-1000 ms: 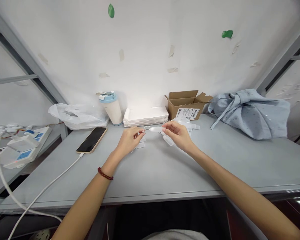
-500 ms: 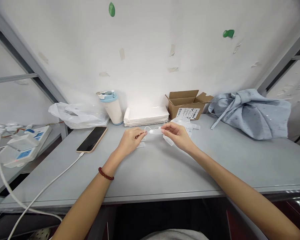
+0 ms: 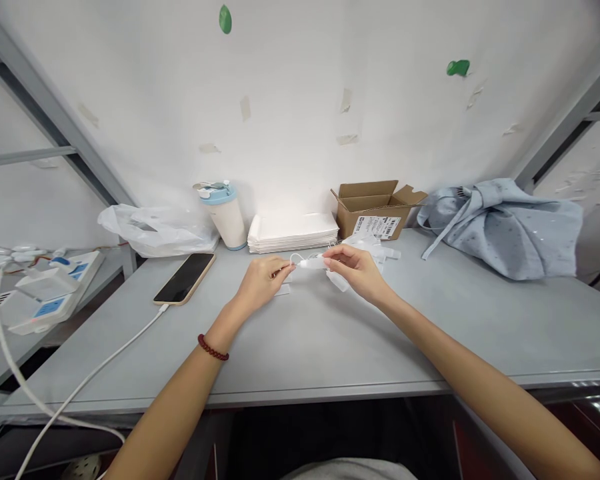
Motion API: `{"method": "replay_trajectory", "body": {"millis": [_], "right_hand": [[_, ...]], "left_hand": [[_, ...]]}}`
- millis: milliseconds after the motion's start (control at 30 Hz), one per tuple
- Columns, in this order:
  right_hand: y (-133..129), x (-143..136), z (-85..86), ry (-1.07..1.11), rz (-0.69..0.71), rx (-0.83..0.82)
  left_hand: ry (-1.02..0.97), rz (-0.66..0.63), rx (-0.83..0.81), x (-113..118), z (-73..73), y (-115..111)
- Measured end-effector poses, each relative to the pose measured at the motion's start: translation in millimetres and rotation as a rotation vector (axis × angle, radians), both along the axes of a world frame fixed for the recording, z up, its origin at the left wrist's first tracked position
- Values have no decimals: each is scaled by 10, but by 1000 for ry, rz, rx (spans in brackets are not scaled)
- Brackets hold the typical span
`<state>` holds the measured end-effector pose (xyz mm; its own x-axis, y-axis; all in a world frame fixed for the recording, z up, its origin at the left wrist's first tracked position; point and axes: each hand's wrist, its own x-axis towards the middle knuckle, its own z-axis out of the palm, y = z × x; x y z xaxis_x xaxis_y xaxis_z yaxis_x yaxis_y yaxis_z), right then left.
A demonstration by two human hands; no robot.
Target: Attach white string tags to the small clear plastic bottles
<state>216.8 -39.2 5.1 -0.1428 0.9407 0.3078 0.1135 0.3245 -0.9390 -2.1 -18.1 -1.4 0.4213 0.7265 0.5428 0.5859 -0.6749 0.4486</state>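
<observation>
Above the middle of the table, a small white tube (image 3: 311, 263) lies level between my two hands. My right hand (image 3: 356, 268) pinches its right end between thumb and fingertips. From the left end of the tube a thin white cord (image 3: 297, 256) curves up in a loop to my left hand (image 3: 266, 280), whose thumb and fingers are closed on it. Exactly what kind of tube it is, I cannot make out. Crumpled clear plastic bags (image 3: 370, 248) lie behind and beneath my right hand. By my left fingertips is a small white piece (image 3: 283, 289) on the table.
A stack of white paper (image 3: 294, 233), an open cardboard box (image 3: 373, 210) and a blue-lidded cup (image 3: 225, 217) stand along the wall. On the left are a phone (image 3: 185, 280) with its charging cable (image 3: 100, 373) and a white plastic bag (image 3: 155, 230). Grey-blue cloth (image 3: 510, 227) lies at right.
Almost nothing differs. The tube and both hands keep the same hold and place, with only a very slight shift of the whole view.
</observation>
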Motion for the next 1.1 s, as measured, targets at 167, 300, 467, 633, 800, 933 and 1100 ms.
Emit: {"method": "replay_trajectory", "body": {"millis": [167, 300, 467, 633, 800, 933, 1100], "right_hand": [[3, 5, -1, 10, 1, -10], [6, 4, -12, 11, 4, -16], [-3, -14, -20, 0, -6, -9], [8, -20, -46, 2, 2, 6], [21, -18, -77, -44, -10, 37], [15, -30, -94, -180, -41, 111], [6, -42, -122, -279, -55, 160]], "left_hand": [[-8, 4, -9, 1, -2, -3], [-8, 0, -2, 1, 1, -4], [13, 6, 10, -2, 3, -2], [28, 18, 17, -6, -15, 10], [67, 15, -5, 11, -44, 0], [100, 8, 2, 40, -70, -28], [128, 4, 43, 73, -110, -54]]}}
